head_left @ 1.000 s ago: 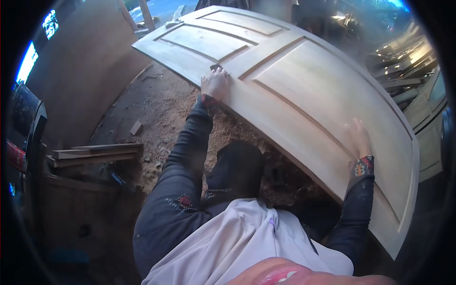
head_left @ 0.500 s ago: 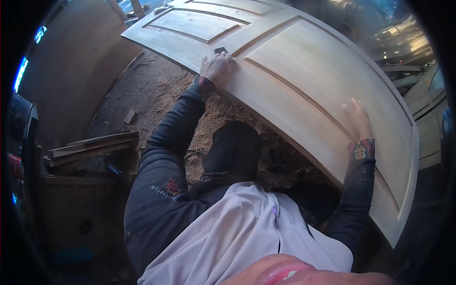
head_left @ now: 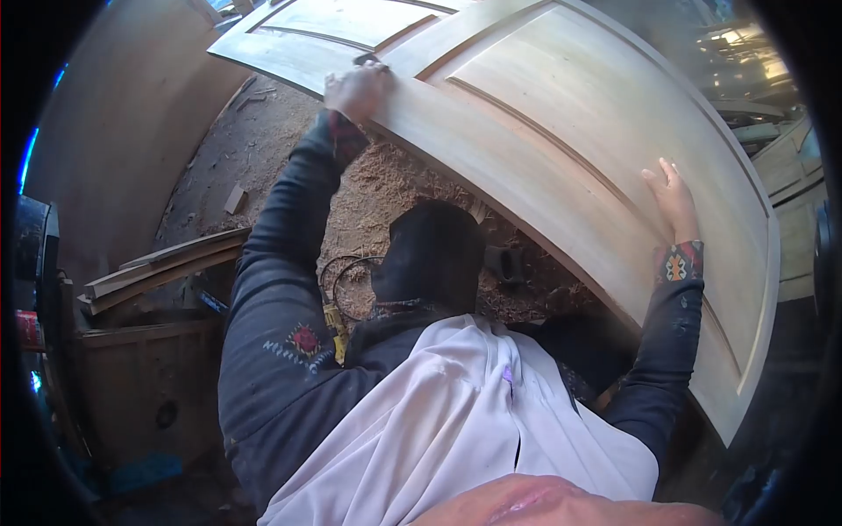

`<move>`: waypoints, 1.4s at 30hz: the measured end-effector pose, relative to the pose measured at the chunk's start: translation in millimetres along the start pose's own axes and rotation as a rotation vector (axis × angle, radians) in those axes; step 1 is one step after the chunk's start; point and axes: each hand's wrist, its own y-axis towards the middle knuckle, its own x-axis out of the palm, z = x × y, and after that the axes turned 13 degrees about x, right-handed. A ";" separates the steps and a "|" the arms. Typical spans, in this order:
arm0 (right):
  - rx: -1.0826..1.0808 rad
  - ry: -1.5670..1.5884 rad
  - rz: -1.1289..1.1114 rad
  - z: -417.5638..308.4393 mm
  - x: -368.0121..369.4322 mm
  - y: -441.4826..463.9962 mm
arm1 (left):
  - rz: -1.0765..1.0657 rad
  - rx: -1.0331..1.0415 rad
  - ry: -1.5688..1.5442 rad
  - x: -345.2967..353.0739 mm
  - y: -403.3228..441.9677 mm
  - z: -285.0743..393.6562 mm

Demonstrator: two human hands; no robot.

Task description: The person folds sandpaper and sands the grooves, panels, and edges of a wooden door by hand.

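A pale wooden panel door [head_left: 561, 105] slants across the view in front of me, with raised mouldings around its panels. Near its left edge, my left hand [head_left: 358, 90] is closed over a small dark piece [head_left: 372, 61] that looks like sandpaper, pressed against the door face. The hand is slightly blurred, and its grip is partly hidden. On the right, my right hand [head_left: 674, 202] lies on the door's large panel with its fingers apart, holding nothing.
Sawdust and shavings cover the ground [head_left: 377, 184]. Several wood strips [head_left: 162, 267] lie at the left above a wooden box [head_left: 149, 377]. A cable [head_left: 338, 272] and a yellow tool part [head_left: 335, 324] are beside my left arm. Another panelled door [head_left: 794, 175] stands at the far right.
My left hand has slid with the dark piece up and to the left along the door. My right hand stays on the panel, shifted slightly in view.
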 end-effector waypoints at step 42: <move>-0.020 -0.062 0.013 -3.4 0.7 3.9 | 0.201 -0.085 0.251 17.7 9.2 -22.5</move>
